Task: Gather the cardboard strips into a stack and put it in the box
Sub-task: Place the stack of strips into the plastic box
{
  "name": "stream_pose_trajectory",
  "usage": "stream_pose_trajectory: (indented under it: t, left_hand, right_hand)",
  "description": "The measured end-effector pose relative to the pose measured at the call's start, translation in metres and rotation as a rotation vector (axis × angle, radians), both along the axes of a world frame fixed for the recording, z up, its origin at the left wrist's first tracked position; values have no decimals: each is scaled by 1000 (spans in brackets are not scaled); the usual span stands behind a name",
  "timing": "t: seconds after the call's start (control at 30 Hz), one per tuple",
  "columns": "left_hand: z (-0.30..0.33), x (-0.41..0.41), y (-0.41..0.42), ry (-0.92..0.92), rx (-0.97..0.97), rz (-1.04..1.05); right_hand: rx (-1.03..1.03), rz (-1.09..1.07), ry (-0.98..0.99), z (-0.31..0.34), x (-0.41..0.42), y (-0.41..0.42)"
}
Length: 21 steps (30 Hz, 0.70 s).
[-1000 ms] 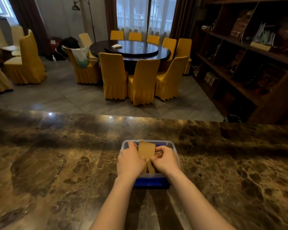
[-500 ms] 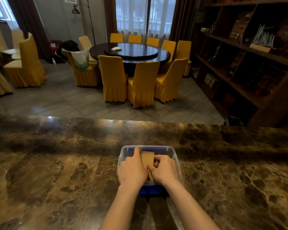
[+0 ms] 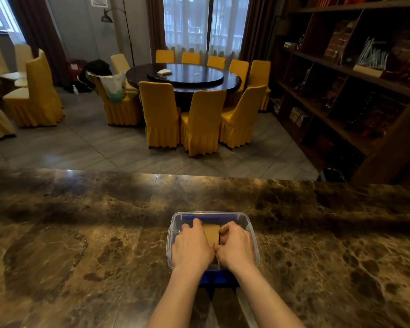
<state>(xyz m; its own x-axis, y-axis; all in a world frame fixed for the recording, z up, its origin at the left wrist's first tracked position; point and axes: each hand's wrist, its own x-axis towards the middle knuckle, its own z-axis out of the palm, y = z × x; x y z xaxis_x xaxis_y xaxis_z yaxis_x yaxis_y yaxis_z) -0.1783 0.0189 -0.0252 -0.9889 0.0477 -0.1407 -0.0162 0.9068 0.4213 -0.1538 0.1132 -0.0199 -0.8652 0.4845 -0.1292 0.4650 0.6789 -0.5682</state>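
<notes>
Cardboard stack inside clear box, gripped between left hand and right hand

Left hand: I see my bare palm down, fingers curled forward, thumb meeting the other thumb.
Right hand: bare, knuckles up, fingers bent inward.
Forearms: bare, converging.

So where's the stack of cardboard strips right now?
In the head view, the cardboard stack sits low inside the clear plastic box, pinched between the left hand and right hand.
</notes>
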Motion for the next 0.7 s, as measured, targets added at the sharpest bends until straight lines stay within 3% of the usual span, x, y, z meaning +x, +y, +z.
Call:
stream_pose_trajectory:
  t: [0.4,0.53,0.7]
  left_hand:
    - [0,-11,6,-76,9,41]
    - [2,-12,-2,-106,116,62]
    - [3,-11,-7,-89,129,108]
  right_hand:
    - [-83,-57,68,4,0,2]
    - [-117,-10,134,12,7,5]
    - [168,173,286,24,20,19]
